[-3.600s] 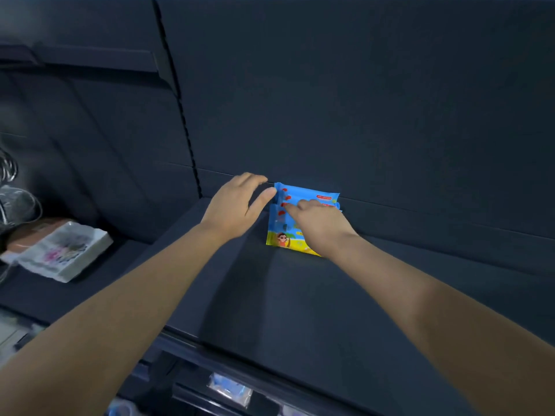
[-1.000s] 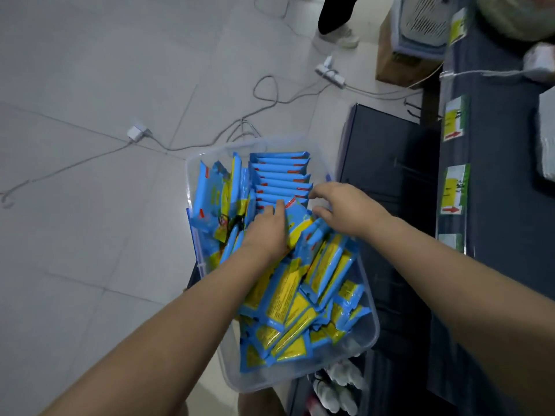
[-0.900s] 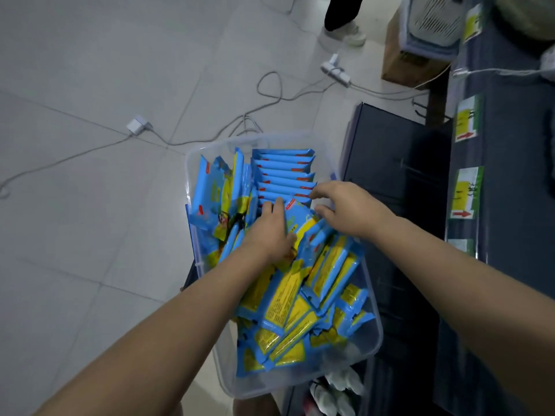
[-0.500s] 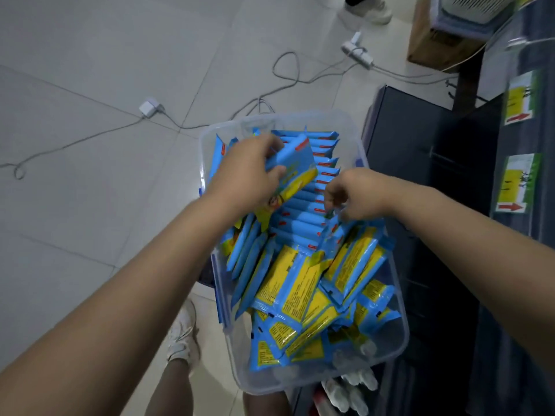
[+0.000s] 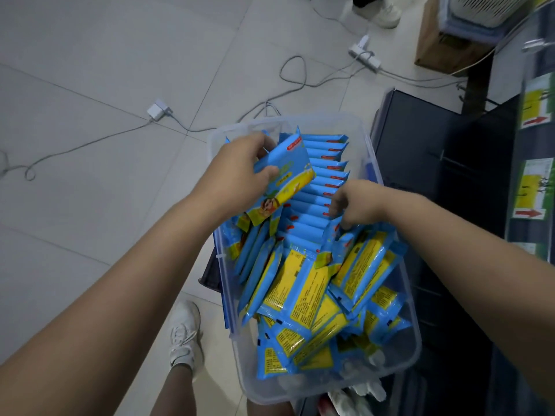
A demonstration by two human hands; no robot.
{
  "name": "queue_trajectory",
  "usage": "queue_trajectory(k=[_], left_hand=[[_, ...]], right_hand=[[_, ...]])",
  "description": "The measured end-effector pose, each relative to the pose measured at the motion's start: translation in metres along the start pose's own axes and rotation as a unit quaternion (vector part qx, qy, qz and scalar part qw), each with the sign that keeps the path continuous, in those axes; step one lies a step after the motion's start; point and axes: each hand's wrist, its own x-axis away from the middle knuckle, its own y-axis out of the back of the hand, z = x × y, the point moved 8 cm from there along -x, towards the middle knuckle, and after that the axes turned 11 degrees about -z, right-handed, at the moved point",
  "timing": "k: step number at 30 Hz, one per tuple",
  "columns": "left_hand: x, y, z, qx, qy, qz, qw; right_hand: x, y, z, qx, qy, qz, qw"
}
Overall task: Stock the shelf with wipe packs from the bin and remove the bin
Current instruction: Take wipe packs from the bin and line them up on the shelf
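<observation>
The right hand has its fingertips buried among the wipe packs, so whether they pinch one cannot be told. The print on the pack in the left hand is too blurred to read. The shelf and its labels are cut off by the right edge.
</observation>
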Motion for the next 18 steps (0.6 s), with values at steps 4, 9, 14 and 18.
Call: queue_trajectory(k=[4,9,14,18], left_hand=[[0.004,-0.004,0.008,-0.002,0.012,0.010,1.000],[0.001,0.002,0.003,-0.042,0.009,0.032,0.999],[-0.004,0.042,-0.027,-0.132,-0.049,0.045,0.989],[-0.013,0.084,-0.078,-0.163,-0.109,0.034,0.980]], right_hand=[[-0.005,-0.003,-0.003,0.021,0.004,0.004,1.000],[0.011,0.010,0.018,0.049,0.070,0.010,0.996],[0.054,0.069,0.057,0.101,0.139,-0.138,0.975],[0.111,0.127,0.086,0.108,0.147,-0.193,0.964]])
